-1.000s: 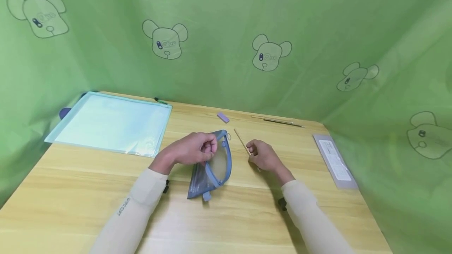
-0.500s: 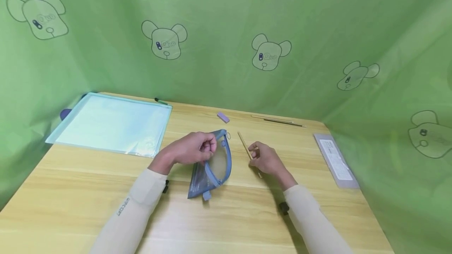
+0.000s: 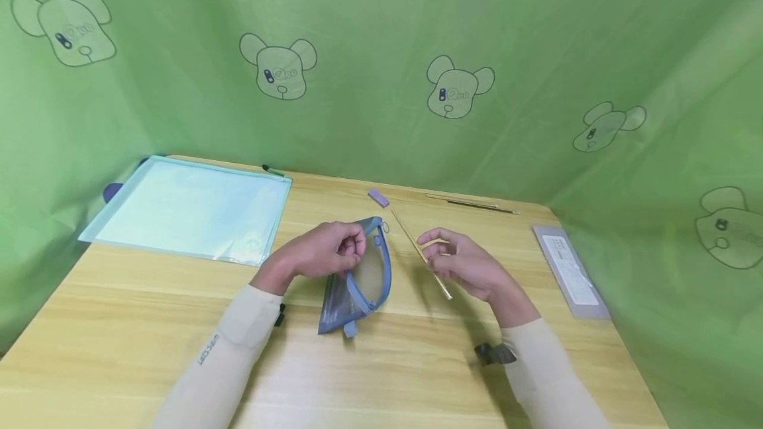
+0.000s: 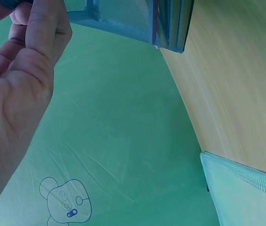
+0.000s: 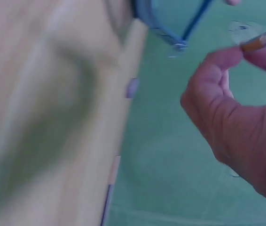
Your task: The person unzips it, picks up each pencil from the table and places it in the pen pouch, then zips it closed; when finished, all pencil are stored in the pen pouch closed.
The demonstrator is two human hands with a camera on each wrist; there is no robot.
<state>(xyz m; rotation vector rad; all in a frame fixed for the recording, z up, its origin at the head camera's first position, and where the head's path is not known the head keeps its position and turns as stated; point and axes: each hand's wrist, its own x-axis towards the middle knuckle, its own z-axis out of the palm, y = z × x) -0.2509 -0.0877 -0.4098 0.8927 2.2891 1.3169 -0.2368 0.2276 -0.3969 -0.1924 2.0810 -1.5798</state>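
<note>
My left hand [image 3: 322, 249] grips the rim of a blue mesh zip pouch [image 3: 341, 303], which stands tilted with its mouth gaping toward the right. In the left wrist view the pouch [image 4: 123, 19] hangs at the top, beside the curled fingers. Over the wood to the right of it, my right hand [image 3: 466, 263] pinches a slim wood-coloured pencil [image 3: 440, 281] between thumb and fingers. The pencil slants, far end pointing toward the pouch's back corner. Its pale, whitish near end shows past the fingertips of the right hand [image 5: 246, 117] in the right wrist view.
A purple eraser [image 3: 378, 197] lies behind the pouch. At the back right are a light thin stick [image 3: 438, 196] and a dark one [image 3: 483, 206]. A grey flat pack [image 3: 569, 270] lies far right. A light-blue document bag [image 3: 191, 210] covers the back left, a green-black pen [image 3: 273, 171] beside it.
My right hand has lifted the pencil off the table and turned, its fingers spreading more, and the pencil's far end has swung left. The left hand and the pouch have stayed put.
</note>
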